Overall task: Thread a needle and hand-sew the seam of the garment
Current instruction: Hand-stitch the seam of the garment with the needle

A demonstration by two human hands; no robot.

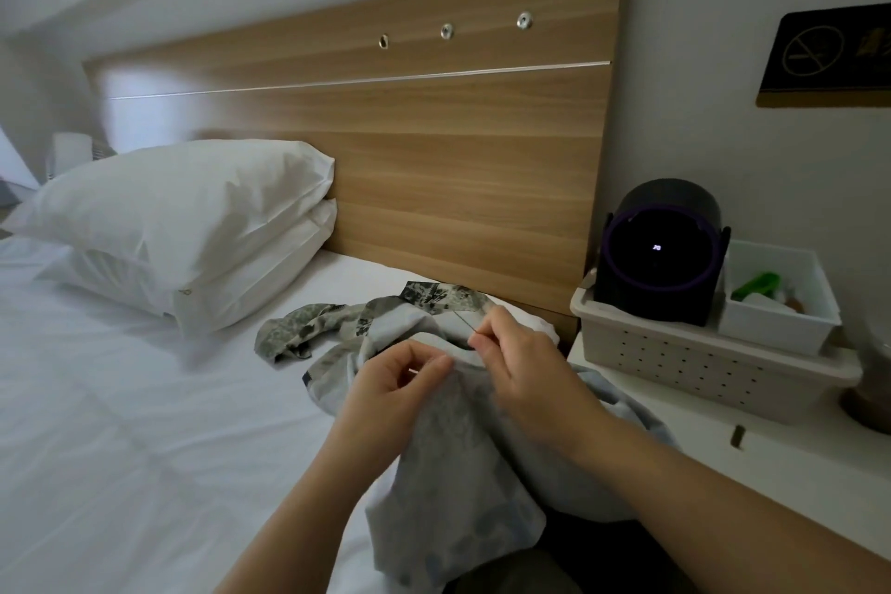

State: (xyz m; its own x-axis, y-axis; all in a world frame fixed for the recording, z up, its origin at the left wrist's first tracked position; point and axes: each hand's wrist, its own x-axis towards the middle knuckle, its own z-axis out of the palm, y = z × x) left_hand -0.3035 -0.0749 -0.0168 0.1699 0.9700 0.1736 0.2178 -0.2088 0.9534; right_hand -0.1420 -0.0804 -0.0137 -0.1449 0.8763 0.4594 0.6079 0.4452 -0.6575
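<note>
The fingers of the right hand are closed narrowly in a pinch on a needle, whose thin shaft slants up and away over the folded edge of the garment. The fingers of the left hand are pinched on that same edge just beside, so that a short stretch of cloth is held between the two hands. The garment is held up over the lap, pale inner side toward the camera, and its printed part is spread on the bed beyond the hands. Threading is judged to be done, since the needle is already at the cloth, though the thread is too fine to be made out; how much of the seam has been sewn cannot be told. Open room for drawing the needle is found upward and to the left, over the sheet. To the right it is tighter: the edge of the bench lies near the right forearm, with a basket set on it, and the headboard stands close behind the garment. The pillows lie well apart at the left.
</note>
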